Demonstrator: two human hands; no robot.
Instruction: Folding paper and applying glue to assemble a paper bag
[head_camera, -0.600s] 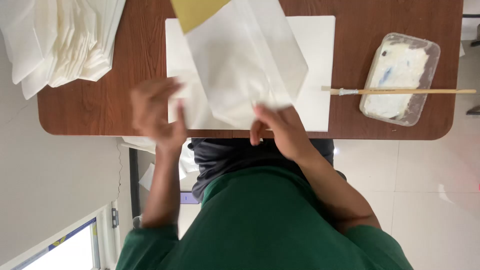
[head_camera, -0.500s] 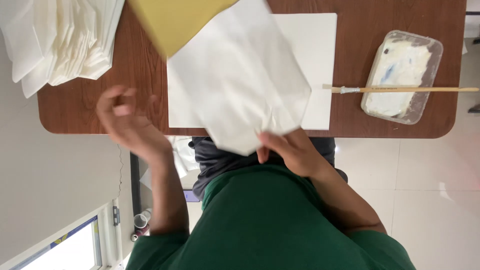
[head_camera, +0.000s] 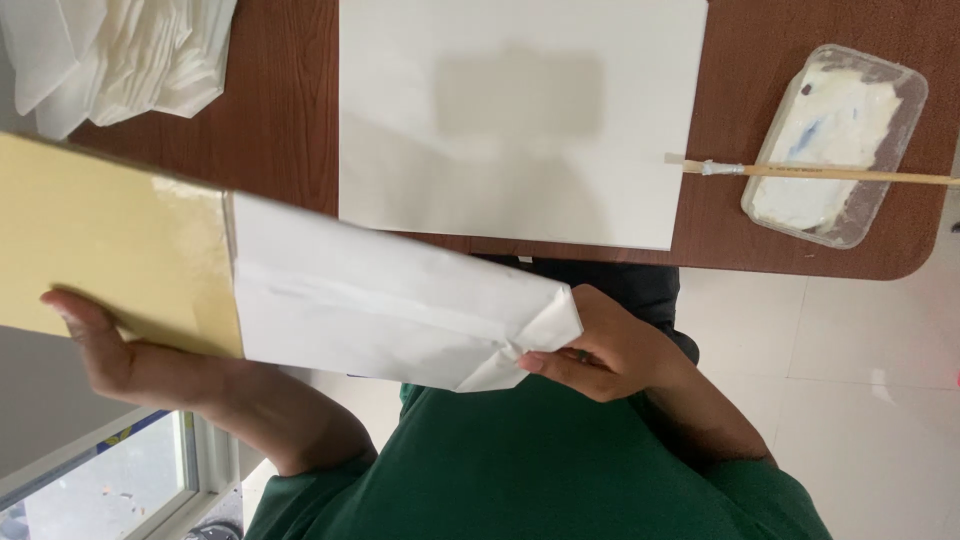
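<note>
Two hands (head_camera: 110, 350) (head_camera: 610, 350) gripping a white paper bag (head_camera: 390, 305) beside brown table (head_camera: 280, 130), tiled floor (head_camera: 860, 340).

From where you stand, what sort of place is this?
Probably a craft or paper-bag making worktable: a brush lies across a tub of white paste, folded white paper is stacked nearby, and both hands hold a white paper bag.

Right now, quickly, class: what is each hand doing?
Left hand: holds the yellow card by its edge.
Right hand: closed on the white paper bag.
</note>
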